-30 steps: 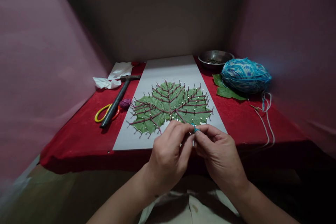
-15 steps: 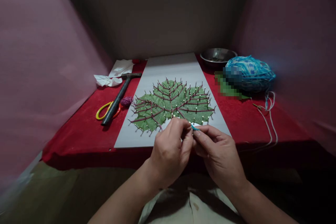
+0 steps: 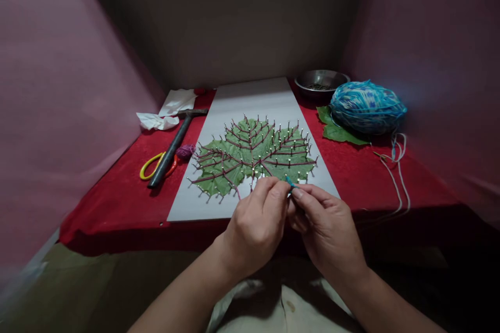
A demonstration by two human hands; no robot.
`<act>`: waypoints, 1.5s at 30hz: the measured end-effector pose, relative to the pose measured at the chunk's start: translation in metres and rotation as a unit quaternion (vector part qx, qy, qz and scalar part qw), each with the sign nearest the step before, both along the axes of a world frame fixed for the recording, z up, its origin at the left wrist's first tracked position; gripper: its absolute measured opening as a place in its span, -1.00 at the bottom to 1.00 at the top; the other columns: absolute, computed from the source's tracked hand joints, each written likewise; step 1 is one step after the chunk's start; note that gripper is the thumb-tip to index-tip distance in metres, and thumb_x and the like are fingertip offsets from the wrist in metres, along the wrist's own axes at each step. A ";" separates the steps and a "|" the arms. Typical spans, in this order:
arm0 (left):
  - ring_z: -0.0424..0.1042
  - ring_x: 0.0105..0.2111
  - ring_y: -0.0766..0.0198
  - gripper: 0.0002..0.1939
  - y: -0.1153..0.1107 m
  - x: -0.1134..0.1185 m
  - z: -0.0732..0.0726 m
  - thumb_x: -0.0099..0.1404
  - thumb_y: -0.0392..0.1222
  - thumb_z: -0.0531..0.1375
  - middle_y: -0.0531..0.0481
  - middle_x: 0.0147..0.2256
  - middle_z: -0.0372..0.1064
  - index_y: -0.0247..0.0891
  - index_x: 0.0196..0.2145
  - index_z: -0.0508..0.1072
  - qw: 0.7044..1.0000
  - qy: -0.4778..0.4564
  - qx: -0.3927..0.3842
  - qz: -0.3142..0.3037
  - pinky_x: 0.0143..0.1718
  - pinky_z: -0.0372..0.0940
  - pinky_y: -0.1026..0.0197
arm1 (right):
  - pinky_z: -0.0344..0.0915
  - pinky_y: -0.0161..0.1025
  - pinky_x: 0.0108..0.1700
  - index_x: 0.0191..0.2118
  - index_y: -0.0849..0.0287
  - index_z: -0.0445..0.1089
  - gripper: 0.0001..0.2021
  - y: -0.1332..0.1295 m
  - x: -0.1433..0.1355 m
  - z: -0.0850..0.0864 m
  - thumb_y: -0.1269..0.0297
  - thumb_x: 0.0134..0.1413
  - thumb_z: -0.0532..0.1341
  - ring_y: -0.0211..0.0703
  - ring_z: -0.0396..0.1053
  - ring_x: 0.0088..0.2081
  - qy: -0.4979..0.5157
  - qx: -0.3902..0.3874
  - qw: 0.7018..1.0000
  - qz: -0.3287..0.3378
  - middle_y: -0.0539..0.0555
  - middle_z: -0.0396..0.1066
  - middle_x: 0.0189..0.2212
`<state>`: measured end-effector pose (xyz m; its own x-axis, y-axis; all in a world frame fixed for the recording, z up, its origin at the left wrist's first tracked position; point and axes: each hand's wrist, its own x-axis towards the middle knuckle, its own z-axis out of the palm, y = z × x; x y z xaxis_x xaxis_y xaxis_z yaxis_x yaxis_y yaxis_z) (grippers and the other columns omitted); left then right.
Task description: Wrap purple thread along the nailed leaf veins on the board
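Close together at the near edge of the white board (image 3: 187, 207), my left hand (image 3: 260, 216) and my right hand (image 3: 326, 218) are both closed in a pinch. A short bit of blue yarn (image 3: 290, 183) shows between their fingertips, and both hands grip it. Just beyond lies a large green leaf (image 3: 219, 158) on the board, ringed and crossed by many upright nails. Dark purple yarn (image 3: 291, 162) runs between the nails along the leaf's veins. My hands hide the leaf's lower middle.
Left on the red cloth (image 3: 113, 192) lie a hammer (image 3: 172, 148), yellow-red scissors (image 3: 148, 166), a purple yarn ball (image 3: 185, 152) and white paper (image 3: 156, 120). Right are a metal bowl (image 3: 322, 83) of nails, a blue yarn skein (image 3: 369, 107), another leaf (image 3: 341, 133) and loose pale yarn (image 3: 396, 182).
My fingertips have drawn closer together around the blue yarn, whose visible end now points upward. The whole view has shifted slightly, and the objects on the table stay in place.
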<state>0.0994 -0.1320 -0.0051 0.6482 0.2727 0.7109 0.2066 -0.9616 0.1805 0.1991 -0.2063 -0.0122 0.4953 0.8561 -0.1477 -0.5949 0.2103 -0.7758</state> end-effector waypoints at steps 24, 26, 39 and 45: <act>0.44 -0.28 0.25 -0.86 0.003 -0.002 0.003 0.32 -0.39 0.10 -0.18 -0.28 0.45 -0.43 -0.17 0.38 0.997 -0.015 0.063 -0.028 -0.28 0.41 0.26 | 0.15 -0.52 -0.55 -0.47 0.18 0.38 -0.75 -0.001 0.003 0.003 0.14 -0.04 0.38 -0.47 0.15 -0.57 0.004 0.002 1.000 0.022 -0.12 0.24 -0.59; 0.45 -0.26 0.24 -0.86 0.002 -0.003 0.002 0.32 -0.38 0.09 -0.18 -0.27 0.47 -0.42 -0.16 0.37 0.998 -0.015 0.062 -0.029 -0.26 0.41 0.25 | 0.14 -0.52 -0.54 -0.45 0.18 0.38 -0.75 0.000 0.003 0.002 0.13 -0.04 0.38 -0.47 0.13 -0.57 0.001 -0.003 1.000 0.015 -0.12 0.24 -0.59; 0.38 -0.33 0.36 -0.88 -0.007 -0.005 0.011 0.25 -0.46 0.07 -0.04 -0.32 0.31 -0.30 -0.31 0.32 0.968 -0.068 -0.236 -0.059 -0.35 0.32 0.33 | -0.05 -0.38 -0.60 -0.38 0.15 0.38 -0.77 -0.003 0.002 -0.003 0.09 0.11 0.27 -0.41 -0.01 -0.60 -0.203 -0.016 0.975 -0.084 -0.12 0.08 -0.62; 0.33 -0.48 0.41 -0.87 -0.007 -0.011 0.009 0.22 -0.44 0.07 0.05 -0.37 0.28 -0.24 -0.36 0.27 0.932 -0.028 -0.359 -0.043 -0.46 0.28 0.32 | 0.01 -0.39 -0.56 -0.36 0.14 0.39 -0.81 -0.005 0.006 -0.005 0.13 0.12 0.27 -0.41 0.05 -0.56 -0.216 -0.005 0.971 -0.102 -0.11 0.14 -0.57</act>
<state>0.0883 -0.1389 0.0034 0.6570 0.6395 0.3992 0.1045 -0.6017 0.7918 0.2054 -0.2110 -0.0172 0.6728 0.7326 0.1033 -0.1608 0.2811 -0.9461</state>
